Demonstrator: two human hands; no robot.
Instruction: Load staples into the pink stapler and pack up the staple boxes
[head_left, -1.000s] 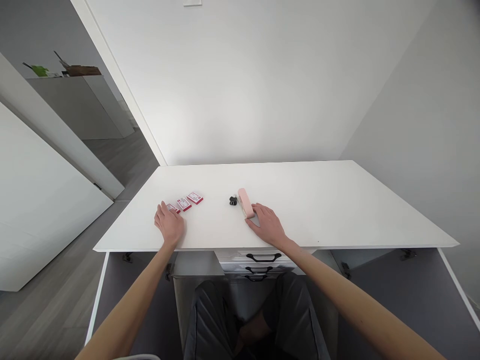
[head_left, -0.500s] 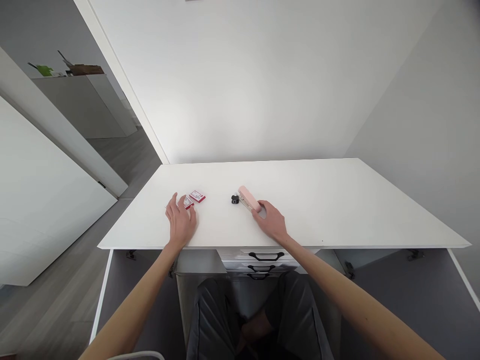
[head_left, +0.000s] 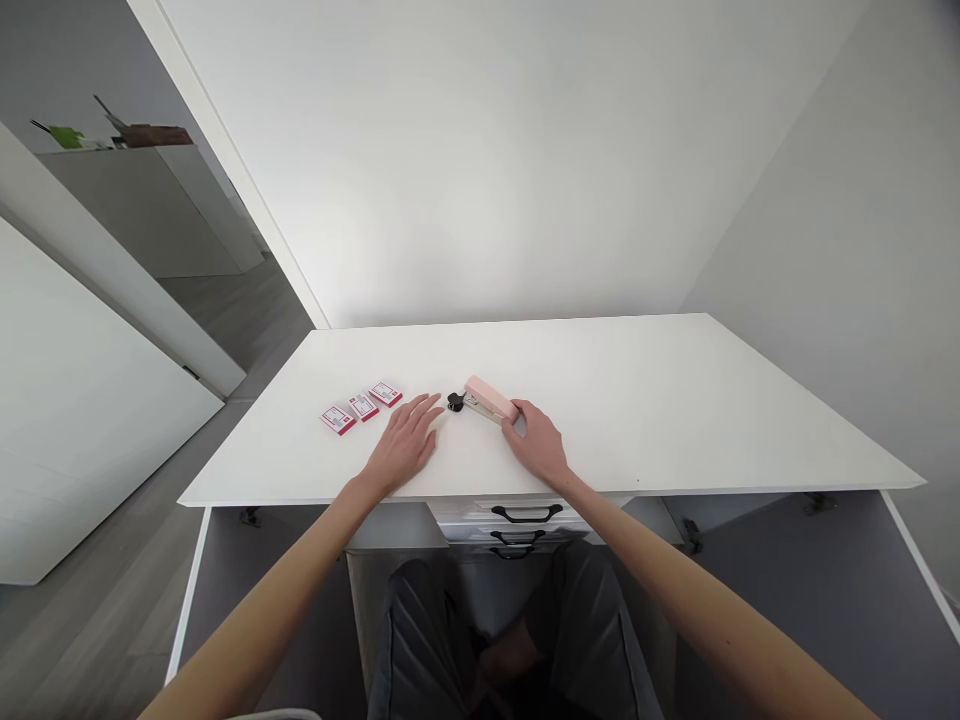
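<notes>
A pink stapler (head_left: 491,397) lies slantwise on the white desk, its pale base showing below the pink top. My right hand (head_left: 538,445) grips its near end between thumb and fingers. Just off the stapler's far end sits a small black object (head_left: 455,402), too small to name for sure. My left hand (head_left: 409,442) rests on the desk left of it, fingers stretched out and holding nothing, the tips close to the black object. Farther left, three small red-and-white boxes lie in a slanting row: a near box (head_left: 338,419), a middle box (head_left: 364,406) and a far box (head_left: 386,393).
The white desk (head_left: 660,400) backs onto a pale wall (head_left: 480,180). Drawers with a black handle (head_left: 527,514) sit beneath its front edge, above my legs. At left stands a white door (head_left: 82,430) beside a doorway, with a cabinet (head_left: 142,210) beyond.
My left hand has moved right, away from the small boxes to the black object, uncovering all three boxes. My right hand keeps hold of the stapler. The view has shifted slightly.
</notes>
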